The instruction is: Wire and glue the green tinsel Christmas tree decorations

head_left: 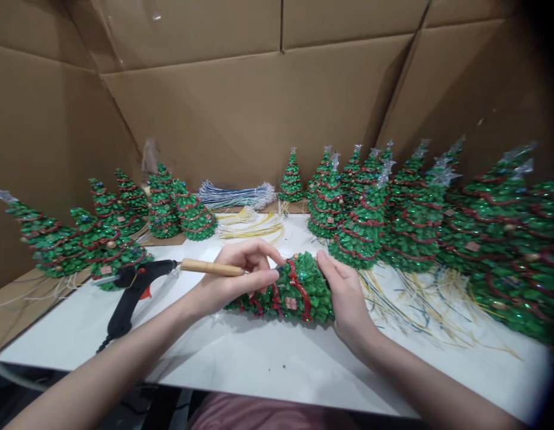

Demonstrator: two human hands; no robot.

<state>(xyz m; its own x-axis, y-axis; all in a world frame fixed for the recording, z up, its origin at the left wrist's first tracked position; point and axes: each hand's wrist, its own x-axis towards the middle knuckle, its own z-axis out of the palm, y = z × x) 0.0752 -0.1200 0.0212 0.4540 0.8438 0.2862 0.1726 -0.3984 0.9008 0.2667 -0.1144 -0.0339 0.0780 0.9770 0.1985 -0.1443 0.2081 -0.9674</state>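
Observation:
A small green tinsel Christmas tree (299, 292) with red garland lies on its side on the white table (259, 358). My left hand (234, 278) is closed around a wooden-handled tool (211, 268), its fingers resting on the tree's narrow end. My right hand (343, 292) grips the wide base end of the tree, fingers curled over it.
A black hot glue gun (131, 292) lies left of my hands. Several finished trees stand at the left (101, 239) and crowd the right (438, 215). Bundles of blue-white wires (236, 194) and yellow wires (254, 226) lie at the back. Cardboard walls (241, 89) enclose the table.

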